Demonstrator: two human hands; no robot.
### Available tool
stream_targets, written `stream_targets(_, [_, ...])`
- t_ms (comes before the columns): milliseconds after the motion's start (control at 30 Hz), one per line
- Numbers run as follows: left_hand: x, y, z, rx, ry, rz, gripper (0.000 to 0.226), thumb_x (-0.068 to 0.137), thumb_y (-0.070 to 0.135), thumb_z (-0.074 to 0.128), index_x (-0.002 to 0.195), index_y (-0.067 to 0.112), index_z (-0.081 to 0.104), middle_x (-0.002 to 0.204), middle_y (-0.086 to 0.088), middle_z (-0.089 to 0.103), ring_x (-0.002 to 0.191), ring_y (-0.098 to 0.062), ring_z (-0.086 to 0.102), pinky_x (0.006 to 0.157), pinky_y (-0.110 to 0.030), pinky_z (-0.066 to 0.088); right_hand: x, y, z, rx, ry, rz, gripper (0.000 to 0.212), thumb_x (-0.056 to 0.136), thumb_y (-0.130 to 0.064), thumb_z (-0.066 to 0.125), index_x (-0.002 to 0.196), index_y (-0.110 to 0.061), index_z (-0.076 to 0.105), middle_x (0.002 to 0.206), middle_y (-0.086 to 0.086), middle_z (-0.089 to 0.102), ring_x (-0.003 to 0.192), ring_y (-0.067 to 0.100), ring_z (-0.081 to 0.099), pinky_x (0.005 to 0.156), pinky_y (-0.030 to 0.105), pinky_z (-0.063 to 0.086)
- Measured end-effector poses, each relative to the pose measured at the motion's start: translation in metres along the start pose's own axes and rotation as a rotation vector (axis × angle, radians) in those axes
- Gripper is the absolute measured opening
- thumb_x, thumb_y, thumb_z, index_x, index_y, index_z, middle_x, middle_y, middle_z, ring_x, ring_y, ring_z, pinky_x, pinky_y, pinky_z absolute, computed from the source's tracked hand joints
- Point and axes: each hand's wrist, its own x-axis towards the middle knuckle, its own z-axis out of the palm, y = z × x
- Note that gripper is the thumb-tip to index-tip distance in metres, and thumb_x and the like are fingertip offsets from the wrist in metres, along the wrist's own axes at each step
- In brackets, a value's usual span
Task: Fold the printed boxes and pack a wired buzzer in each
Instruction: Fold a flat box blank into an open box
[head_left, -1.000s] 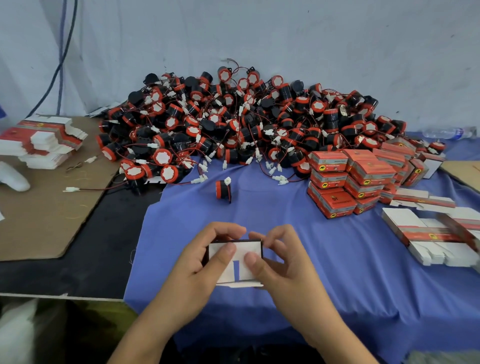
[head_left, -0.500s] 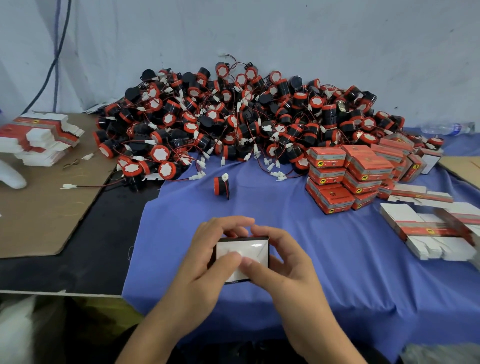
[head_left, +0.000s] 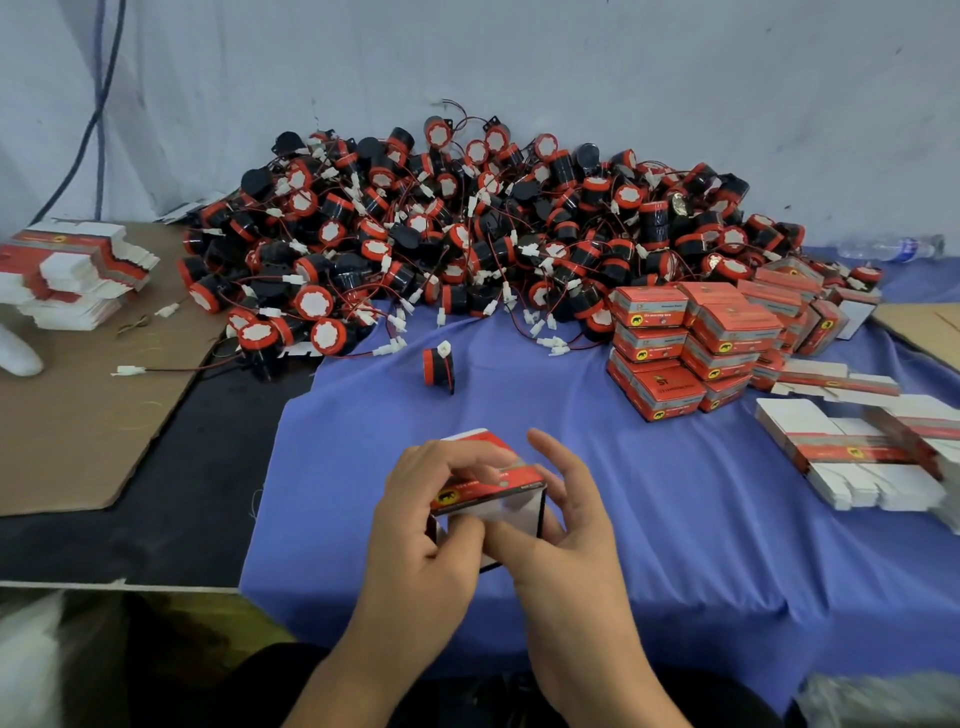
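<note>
Turned since a moment before, the box (head_left: 522, 480) showed its red printed side instead of the white one. Both the left hand (head_left: 421, 519) and the right hand (head_left: 571, 525) held it in a curled grip above the blue cloth (head_left: 675, 545), a lone buzzer (head_left: 439, 366) lying beyond.

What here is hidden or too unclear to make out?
Head view:
Inside of the held box: covered by left hand and right hand.
Print on stacked boxes: too small.
Flat box blanks, right: blurred, cut by edge.
White object, left: cut by edge.
</note>
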Motion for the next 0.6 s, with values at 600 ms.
stream_targets(600, [-0.014,0.006,0.008,-0.184,0.082,-0.11,0.027,0.095,0.049,0.052,0.118,0.044,0.063,0.12,0.005,0.064,0.118,-0.02,0.062,0.09,-0.033,0.056,-0.004,-0.002,0.001,0.351,-0.17,0.099,0.087,0.06,-0.019,0.091,0.133,-0.051,0.055,0.117,0.014,0.073,0.103,0.028,0.07,0.087,0.039,0.057])
